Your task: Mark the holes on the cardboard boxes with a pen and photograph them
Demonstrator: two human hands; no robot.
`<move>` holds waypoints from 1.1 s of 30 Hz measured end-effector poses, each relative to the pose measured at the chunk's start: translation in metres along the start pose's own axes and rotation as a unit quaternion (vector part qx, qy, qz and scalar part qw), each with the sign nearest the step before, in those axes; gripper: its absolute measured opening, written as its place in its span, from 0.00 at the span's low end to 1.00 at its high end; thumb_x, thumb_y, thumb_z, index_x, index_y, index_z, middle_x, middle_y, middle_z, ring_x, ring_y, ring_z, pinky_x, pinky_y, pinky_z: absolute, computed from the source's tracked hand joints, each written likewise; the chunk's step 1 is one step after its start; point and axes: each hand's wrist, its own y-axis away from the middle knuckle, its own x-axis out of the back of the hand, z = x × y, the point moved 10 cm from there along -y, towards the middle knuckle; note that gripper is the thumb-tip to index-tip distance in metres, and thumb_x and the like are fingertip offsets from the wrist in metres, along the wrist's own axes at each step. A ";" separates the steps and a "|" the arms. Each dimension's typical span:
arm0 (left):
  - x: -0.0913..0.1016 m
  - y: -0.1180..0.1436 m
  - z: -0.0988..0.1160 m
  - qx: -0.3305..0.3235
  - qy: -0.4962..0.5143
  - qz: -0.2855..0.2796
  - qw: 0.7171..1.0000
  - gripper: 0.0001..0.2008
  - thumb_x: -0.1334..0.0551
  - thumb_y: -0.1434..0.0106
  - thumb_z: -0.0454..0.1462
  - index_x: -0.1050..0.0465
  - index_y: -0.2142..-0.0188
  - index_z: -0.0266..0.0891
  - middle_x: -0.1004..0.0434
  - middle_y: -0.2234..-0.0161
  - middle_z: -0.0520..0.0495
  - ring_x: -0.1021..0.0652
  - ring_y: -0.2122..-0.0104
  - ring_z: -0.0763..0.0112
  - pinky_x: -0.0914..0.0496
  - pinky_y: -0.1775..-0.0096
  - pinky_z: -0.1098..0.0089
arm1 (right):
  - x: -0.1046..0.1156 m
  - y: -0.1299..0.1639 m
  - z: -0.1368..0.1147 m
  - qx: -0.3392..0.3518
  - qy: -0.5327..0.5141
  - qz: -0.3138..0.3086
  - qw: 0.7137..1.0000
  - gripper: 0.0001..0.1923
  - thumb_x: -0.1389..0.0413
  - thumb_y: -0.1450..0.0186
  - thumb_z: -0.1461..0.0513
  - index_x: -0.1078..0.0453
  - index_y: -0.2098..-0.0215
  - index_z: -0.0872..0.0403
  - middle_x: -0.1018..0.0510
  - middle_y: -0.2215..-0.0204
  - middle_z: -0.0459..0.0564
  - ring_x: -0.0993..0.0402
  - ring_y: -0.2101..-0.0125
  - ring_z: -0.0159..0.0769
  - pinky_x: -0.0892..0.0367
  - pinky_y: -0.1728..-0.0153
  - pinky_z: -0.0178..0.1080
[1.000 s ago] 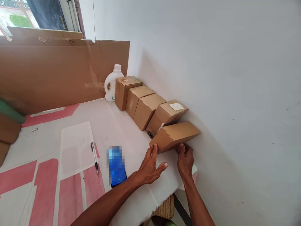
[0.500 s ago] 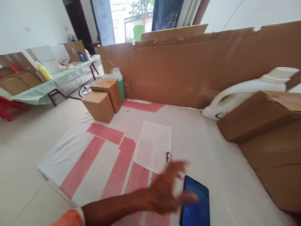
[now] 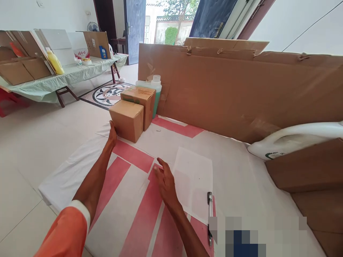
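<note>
Two brown cardboard boxes stand close together at the table's far left: the front box (image 3: pixel 127 121) and, just behind it, a second box (image 3: pixel 142 101). My left hand (image 3: pixel 113 135) reaches to the left side of the front box and appears to touch it, thumb stretched up; its other fingers are largely hidden. Over the table's middle, my right hand (image 3: pixel 165 182) is open and holds nothing, fingers pointing towards the boxes. Right beside it lies a pale, see-through sheet (image 3: pixel 194 175). A pen (image 3: pixel 210 208) rests along the sheet's right edge.
A large cardboard panel (image 3: pixel 227 89) stands along the table's back. Behind the boxes is a jug of green liquid (image 3: pixel 157 92). To the right are a white jug (image 3: pixel 292 137) and larger cardboard boxes (image 3: pixel 308 171). Pixelation covers the lower right.
My left hand has gone from above the phone to the front box's left side. My right hand has come into view. The view has turned, and pixelation covers where the phone showed.
</note>
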 end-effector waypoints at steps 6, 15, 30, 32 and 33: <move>-0.029 0.057 -0.020 -0.015 -0.020 -0.048 0.999 0.41 0.62 0.26 0.63 0.30 0.36 0.38 0.27 0.34 0.40 0.38 0.27 0.57 0.44 0.27 0.53 | -0.032 -0.078 0.000 0.007 -0.045 -0.018 0.999 0.40 0.45 0.31 0.49 0.47 0.24 0.50 0.44 0.24 0.55 0.46 0.26 0.51 0.42 0.31 0.60; -0.082 0.246 -0.006 -0.014 -0.090 -0.156 0.983 0.38 0.45 0.27 0.59 0.48 0.25 0.45 0.41 0.28 0.36 0.40 0.28 0.49 0.44 0.29 0.45 | 0.050 0.008 0.021 -0.015 -0.047 0.050 0.998 0.35 0.42 0.33 0.51 0.40 0.30 0.47 0.34 0.31 0.58 0.29 0.38 0.54 0.31 0.40 0.60; -0.045 0.355 0.039 0.039 -0.183 -0.224 0.956 0.27 0.48 0.26 0.56 0.33 0.36 0.46 0.29 0.40 0.38 0.27 0.42 0.48 0.26 0.47 0.52 | 0.092 0.193 -0.027 0.095 0.117 0.173 0.973 0.25 0.46 0.25 0.54 0.38 0.31 0.43 0.32 0.36 0.58 0.35 0.35 0.57 0.36 0.36 0.65; -0.040 0.350 0.034 0.043 -0.207 -0.204 0.956 0.28 0.46 0.26 0.56 0.34 0.34 0.46 0.29 0.40 0.38 0.26 0.42 0.49 0.25 0.48 0.53 | 0.095 0.185 -0.028 0.105 0.109 0.162 0.975 0.24 0.47 0.25 0.55 0.38 0.31 0.42 0.31 0.37 0.57 0.31 0.38 0.54 0.32 0.39 0.62; -0.038 0.349 0.031 0.040 -0.218 -0.196 0.955 0.29 0.45 0.26 0.55 0.35 0.33 0.46 0.29 0.40 0.38 0.26 0.42 0.50 0.25 0.48 0.53 | 0.097 0.181 -0.023 0.100 0.102 0.152 0.978 0.24 0.47 0.25 0.55 0.38 0.32 0.41 0.30 0.37 0.56 0.29 0.39 0.53 0.29 0.40 0.61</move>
